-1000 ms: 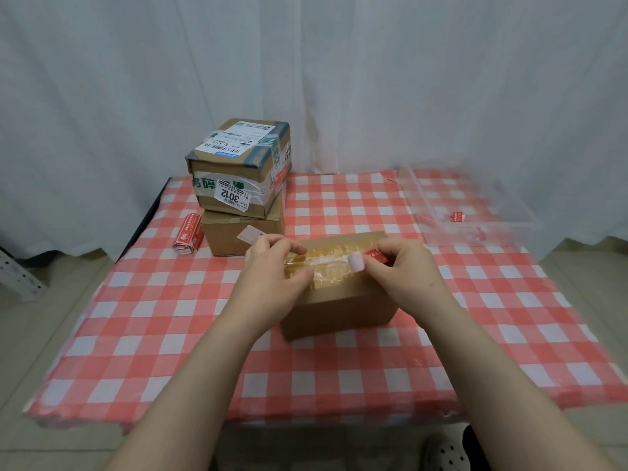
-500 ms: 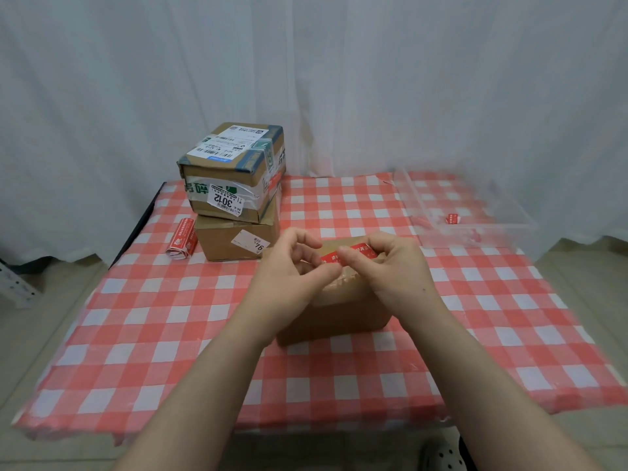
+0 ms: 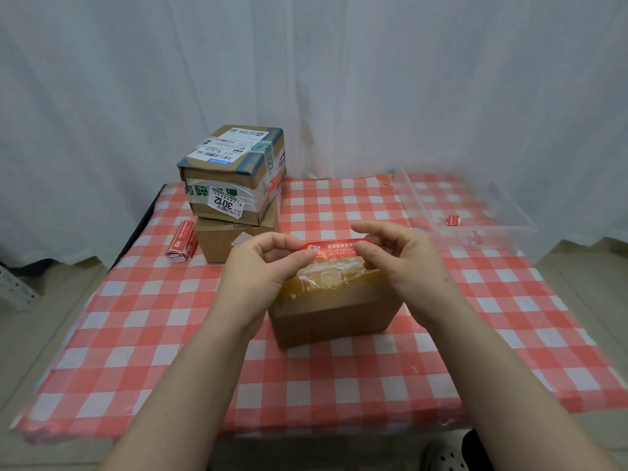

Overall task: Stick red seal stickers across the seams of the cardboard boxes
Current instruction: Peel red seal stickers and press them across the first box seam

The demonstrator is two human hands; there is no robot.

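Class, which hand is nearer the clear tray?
Right. The right hand is just left of the tray; the left hand, also pinching the sticker, lies farther left.

The box (image 3: 334, 312) is matt brown cardboard under glossy, crinkled tape (image 3: 328, 276). The sticker (image 3: 336, 249) looks smooth and slightly shiny. The tray (image 3: 503, 232) is clear plastic.

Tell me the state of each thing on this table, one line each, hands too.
red seal sticker: stretched between both hands over the near box, not pressed down.
left hand: pinches the sticker's left end.
right hand: pinches its right end.
near box: closed, top seam taped.
stacked boxes: closed, taped, one atop the other.
sticker roll: lying beside the stack.
clear bin: open, red scrap inside.
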